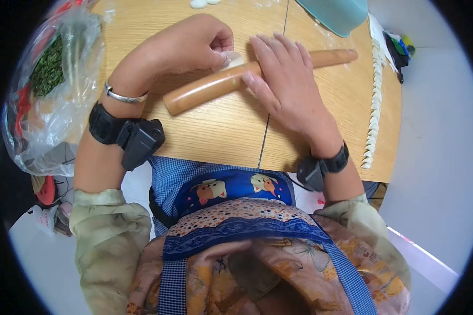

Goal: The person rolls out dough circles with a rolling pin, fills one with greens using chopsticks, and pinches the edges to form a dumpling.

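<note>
My left hand (197, 44) is closed, its thumb and fingers pinching the edge of a small pale dough wrapper (235, 59). Part of that wrapper lies under a smooth wooden rolling pin (207, 88), which slants across the table from lower left to upper right. Over the pin's middle rests my right hand (290, 79), fingers reaching past its far side and thumb on the near side. Floury dust whitens the right fingertips. How far the dough extends beneath the pin and right hand is hidden.
Down the right side of the wooden table (205, 131) runs a long row of small white dough pieces (374, 105). A teal basin (339, 16) stands at the far edge. Left, a clear plastic bag (84, 58) holds chopped greens (48, 71). White pieces (198, 3) lie at the top.
</note>
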Available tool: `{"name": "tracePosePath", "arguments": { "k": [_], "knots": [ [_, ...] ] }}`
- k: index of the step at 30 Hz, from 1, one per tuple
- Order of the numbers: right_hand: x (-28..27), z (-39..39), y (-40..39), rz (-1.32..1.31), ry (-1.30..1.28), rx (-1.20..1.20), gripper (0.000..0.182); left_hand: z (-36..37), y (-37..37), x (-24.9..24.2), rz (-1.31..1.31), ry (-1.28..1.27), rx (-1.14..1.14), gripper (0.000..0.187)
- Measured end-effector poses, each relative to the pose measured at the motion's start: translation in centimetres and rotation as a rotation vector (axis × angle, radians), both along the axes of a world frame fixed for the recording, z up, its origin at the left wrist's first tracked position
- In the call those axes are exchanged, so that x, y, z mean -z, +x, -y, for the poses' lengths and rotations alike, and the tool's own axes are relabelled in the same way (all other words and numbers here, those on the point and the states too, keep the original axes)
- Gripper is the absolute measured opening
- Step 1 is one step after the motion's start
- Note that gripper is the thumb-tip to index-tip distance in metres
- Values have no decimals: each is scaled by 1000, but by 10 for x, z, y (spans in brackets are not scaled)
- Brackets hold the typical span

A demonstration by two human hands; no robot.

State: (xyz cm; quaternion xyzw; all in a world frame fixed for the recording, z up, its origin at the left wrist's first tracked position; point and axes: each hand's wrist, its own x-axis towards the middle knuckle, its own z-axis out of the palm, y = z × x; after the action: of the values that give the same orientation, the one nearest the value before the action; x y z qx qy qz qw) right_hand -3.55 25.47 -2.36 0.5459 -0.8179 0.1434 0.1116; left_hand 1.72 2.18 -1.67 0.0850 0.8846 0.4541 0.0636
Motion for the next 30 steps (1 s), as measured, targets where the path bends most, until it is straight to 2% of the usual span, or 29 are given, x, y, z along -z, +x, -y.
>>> {"name": "tracePosePath", "arguments": {
  "k": [5,7,10,11,13,16,22,25,29,30],
  "knots": [
    [-8,-35,36,76,132,125,67,-3,1,-4,-34,39,45,13],
    [-7,-40,39,80,144,147,68,-4,1,-5,52,235,90,13],
    [-8,-42,39,89,138,132,68,-8,2,-2,125,335,81,12],
    [-8,-41,38,78,134,127,67,-7,1,-1,125,333,79,12],
    [-7,-36,33,66,132,116,66,-5,-1,1,-16,123,116,15],
    [-6,-26,22,54,119,95,62,-6,-1,2,-36,43,15,23],
    [0,5,-12,4,30,5,57,-2,-4,5,-145,16,-18,36],
    [2,21,-25,-22,-20,-27,56,2,-5,1,-123,-79,27,34],
    [4,26,-28,-30,-23,-2,57,-3,-1,8,-180,-37,-59,29],
    [4,24,-27,-34,-39,-8,57,-2,0,5,-110,-19,-43,25]
  ]
}}
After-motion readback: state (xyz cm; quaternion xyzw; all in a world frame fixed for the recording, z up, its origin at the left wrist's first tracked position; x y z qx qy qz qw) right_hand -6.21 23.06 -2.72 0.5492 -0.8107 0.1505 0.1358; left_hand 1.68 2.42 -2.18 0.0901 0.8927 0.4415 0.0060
